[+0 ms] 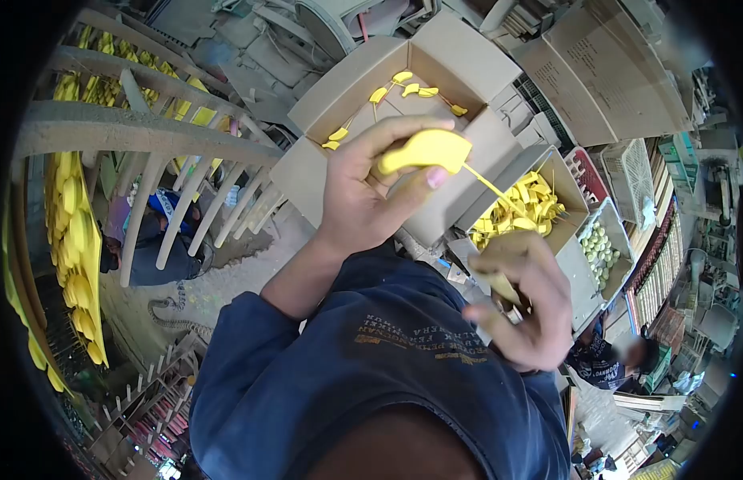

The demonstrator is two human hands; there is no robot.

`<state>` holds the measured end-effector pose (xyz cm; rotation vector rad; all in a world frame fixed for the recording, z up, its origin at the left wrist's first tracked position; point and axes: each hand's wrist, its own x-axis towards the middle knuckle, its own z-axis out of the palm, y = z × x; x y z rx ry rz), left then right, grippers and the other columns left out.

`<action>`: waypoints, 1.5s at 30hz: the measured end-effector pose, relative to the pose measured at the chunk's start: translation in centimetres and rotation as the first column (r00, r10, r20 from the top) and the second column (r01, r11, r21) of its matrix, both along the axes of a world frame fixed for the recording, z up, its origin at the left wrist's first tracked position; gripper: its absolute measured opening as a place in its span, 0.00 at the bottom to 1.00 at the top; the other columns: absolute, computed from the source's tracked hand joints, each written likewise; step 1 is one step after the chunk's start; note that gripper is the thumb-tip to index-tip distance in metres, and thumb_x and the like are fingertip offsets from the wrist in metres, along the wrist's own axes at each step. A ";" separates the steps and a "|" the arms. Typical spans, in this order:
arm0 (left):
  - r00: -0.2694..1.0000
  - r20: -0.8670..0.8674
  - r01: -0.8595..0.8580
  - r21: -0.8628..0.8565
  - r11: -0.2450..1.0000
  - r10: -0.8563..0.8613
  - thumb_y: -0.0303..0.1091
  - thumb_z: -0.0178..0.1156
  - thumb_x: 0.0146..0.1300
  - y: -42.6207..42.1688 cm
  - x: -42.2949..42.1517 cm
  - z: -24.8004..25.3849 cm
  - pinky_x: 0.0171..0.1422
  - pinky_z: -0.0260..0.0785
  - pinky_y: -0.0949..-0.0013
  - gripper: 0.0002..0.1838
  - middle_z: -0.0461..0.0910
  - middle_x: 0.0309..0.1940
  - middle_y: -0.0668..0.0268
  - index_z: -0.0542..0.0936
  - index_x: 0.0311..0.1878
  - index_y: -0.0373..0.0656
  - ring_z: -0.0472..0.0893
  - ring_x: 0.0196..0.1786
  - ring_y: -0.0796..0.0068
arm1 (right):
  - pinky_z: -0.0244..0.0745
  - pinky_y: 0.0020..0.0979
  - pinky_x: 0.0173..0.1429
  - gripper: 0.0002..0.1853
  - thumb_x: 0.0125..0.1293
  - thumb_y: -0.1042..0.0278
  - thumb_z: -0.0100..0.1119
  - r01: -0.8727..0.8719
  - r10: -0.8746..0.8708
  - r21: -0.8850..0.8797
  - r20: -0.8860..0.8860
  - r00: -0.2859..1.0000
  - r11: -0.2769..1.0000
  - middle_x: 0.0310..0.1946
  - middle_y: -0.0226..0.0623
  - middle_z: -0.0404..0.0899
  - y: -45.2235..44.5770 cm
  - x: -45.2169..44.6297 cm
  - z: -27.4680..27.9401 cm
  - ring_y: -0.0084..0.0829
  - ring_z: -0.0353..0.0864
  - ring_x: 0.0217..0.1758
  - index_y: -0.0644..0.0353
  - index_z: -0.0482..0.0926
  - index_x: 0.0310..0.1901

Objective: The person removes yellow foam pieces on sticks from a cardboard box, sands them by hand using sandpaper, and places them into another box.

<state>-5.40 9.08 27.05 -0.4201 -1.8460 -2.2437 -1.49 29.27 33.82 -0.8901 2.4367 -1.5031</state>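
My left hand (375,180) holds a curved yellow piece (429,150) between thumb and fingers, above an open cardboard box (307,180). A thin yellow stick (491,186) runs from that piece down toward the right. My right hand (527,300) is just below the stick's lower end, its fingers curled round a small pale object (502,286) that I cannot make out. Inside the cardboard box lie several small yellow pieces (402,78) on sticks. Right of my hands, a second box (575,214) holds a heap of yellow pieces (525,200).
A wooden rack (139,132) and trays of yellow pieces (71,240) stand at the left, with a person (159,248) behind the rack. At the right are a crate of pale green pieces (599,256), flat cardboard (603,72) and another person (603,360).
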 end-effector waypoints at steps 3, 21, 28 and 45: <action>0.999 0.026 0.028 0.070 0.997 -0.029 0.31 0.54 0.64 1.8 1.3 2.6 0.51 0.74 0.67 0.19 0.80 0.38 0.49 0.72 0.53 0.27 0.83 0.42 0.64 | 0.70 0.26 0.39 0.13 0.55 0.82 0.59 -0.020 0.043 -0.214 0.105 0.994 0.977 0.39 0.45 0.73 2.2 3.0 1.7 0.30 0.75 0.36 0.72 0.78 0.43; 0.833 0.106 0.507 0.246 0.826 -0.543 0.33 0.67 0.59 11.1 8.2 4.1 0.40 0.69 0.82 0.20 0.77 0.35 0.68 0.74 0.49 0.31 0.76 0.37 0.86 | 0.66 0.23 0.26 0.28 0.42 0.83 0.55 0.308 -0.316 -0.151 -0.730 0.606 0.939 0.54 0.44 0.78 8.6 4.6 -3.6 0.24 0.64 0.20 0.58 0.83 0.50; 0.893 0.145 0.399 0.179 0.899 -0.425 0.32 0.69 0.58 12.8 8.1 4.2 0.40 0.70 0.82 0.20 0.77 0.33 0.70 0.74 0.48 0.30 0.75 0.37 0.87 | 0.75 0.25 0.36 0.26 0.45 0.86 0.56 0.412 -0.449 -0.217 -0.633 0.631 0.885 0.55 0.51 0.77 8.8 5.9 -5.2 0.30 0.78 0.28 0.62 0.82 0.50; 0.649 0.375 0.629 0.225 0.745 -0.661 0.47 0.38 0.75 10.1 1.0 -0.8 0.25 0.59 0.78 0.23 0.70 0.23 0.66 0.74 0.41 0.36 0.68 0.22 0.82 | 0.67 0.22 0.27 0.24 0.42 0.89 0.59 0.715 -0.690 -0.247 -0.584 0.428 0.654 0.47 0.47 0.82 2.7 3.2 -7.7 0.26 0.69 0.20 0.61 0.84 0.44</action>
